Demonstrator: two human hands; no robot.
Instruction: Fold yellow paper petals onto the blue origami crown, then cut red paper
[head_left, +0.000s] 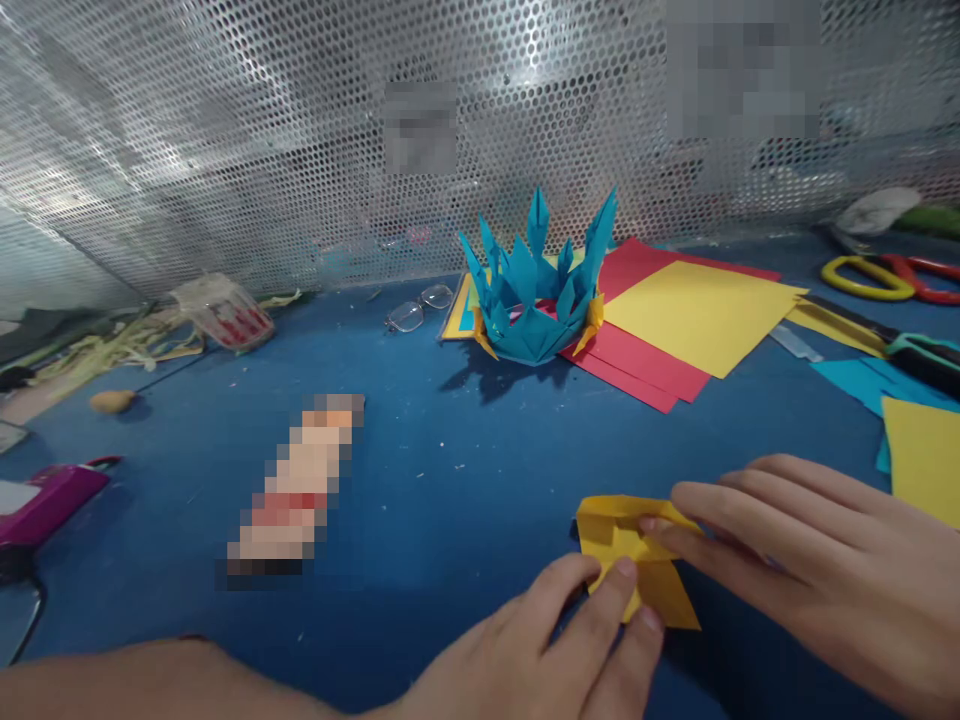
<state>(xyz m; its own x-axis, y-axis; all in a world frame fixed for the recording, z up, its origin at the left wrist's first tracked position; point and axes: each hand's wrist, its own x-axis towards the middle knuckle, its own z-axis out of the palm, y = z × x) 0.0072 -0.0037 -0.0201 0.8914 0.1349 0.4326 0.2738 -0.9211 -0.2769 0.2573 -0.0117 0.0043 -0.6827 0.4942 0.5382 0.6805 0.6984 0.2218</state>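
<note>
A small yellow paper [667,592], partly folded with a raised flap along its far edge, lies on the blue table at the lower right. My left hand [547,640] presses its fingertips on the near left part of the paper. From the right, my right hand [802,550] pinches the raised flap between thumb and fingers. Beyond both hands stands a blue folded-paper crown [534,335] with pointed tips and small orange pieces at its sides.
Red sheets [645,370] and a yellow sheet [701,310] lie right of the crown, with scissors [866,278] farther right. Glasses [420,308] rest left of it. A purple tool [60,505] is at the left edge. A perforated metal wall [300,130] bounds the back.
</note>
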